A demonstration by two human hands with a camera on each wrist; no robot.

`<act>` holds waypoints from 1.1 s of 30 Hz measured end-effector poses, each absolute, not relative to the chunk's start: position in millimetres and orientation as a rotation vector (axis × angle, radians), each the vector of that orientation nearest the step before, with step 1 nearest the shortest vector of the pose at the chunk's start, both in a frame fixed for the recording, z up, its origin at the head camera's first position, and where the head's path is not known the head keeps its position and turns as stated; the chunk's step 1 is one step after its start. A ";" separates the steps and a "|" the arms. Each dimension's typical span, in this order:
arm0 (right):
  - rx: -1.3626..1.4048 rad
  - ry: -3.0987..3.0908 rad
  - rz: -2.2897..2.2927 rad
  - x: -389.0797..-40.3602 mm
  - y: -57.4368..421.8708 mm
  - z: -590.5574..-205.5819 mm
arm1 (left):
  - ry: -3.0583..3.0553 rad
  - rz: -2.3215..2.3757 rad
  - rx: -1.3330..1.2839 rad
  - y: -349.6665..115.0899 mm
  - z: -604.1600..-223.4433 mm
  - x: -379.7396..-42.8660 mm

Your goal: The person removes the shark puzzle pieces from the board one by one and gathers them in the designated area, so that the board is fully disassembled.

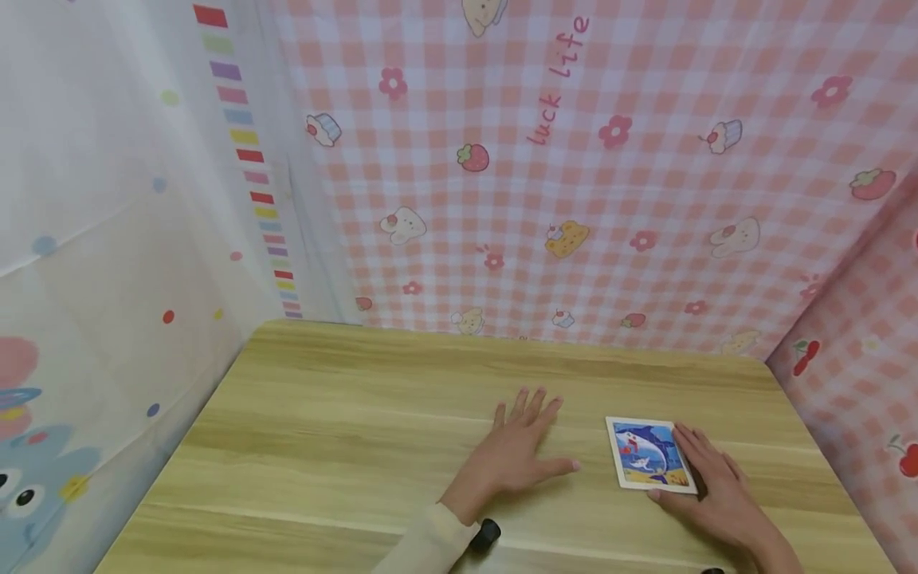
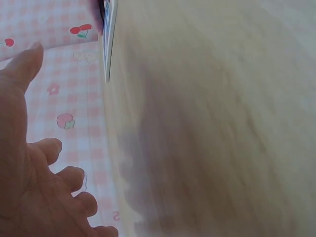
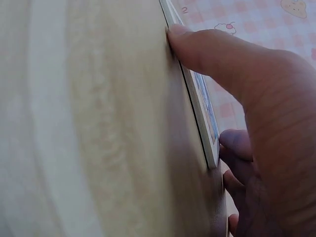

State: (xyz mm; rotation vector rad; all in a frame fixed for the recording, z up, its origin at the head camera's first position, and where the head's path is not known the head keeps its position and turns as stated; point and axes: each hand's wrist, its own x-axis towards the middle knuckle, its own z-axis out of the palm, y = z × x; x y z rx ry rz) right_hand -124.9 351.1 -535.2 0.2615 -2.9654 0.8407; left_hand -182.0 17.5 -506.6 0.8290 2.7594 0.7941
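Observation:
A small square dolphin picture board [image 1: 651, 454] with a white border lies flat on the wooden table [image 1: 344, 446], right of the middle. My right hand [image 1: 717, 486] holds it at its near right corner. In the right wrist view the thumb [image 3: 217, 52] is on one edge of the picture board [image 3: 203, 106] and a fingertip is at the adjoining side. To its left my left hand [image 1: 505, 450] hovers over the table with spread fingers and nothing in them. The left wrist view shows that hand [image 2: 44, 168] apart from the board [image 2: 111, 39].
A pink checked cloth [image 1: 502, 191] hangs behind the table's far edge. White dotted cloth [image 1: 107, 239] hangs at the left, and more pink cloth [image 1: 861, 343] at the right. A black object [image 1: 485, 536] is at the left wrist.

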 end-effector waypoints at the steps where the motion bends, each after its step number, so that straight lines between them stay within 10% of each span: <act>1: 0.262 -2.968 0.843 -124.8 351.3 -535.0 | 2.755 0.792 0.831 19.9 -506.5 -182.5; 33: 0.297 -2.931 0.863 -125.9 354.3 -539.2 | 2.796 0.472 0.900 91.9 -516.7 -185.5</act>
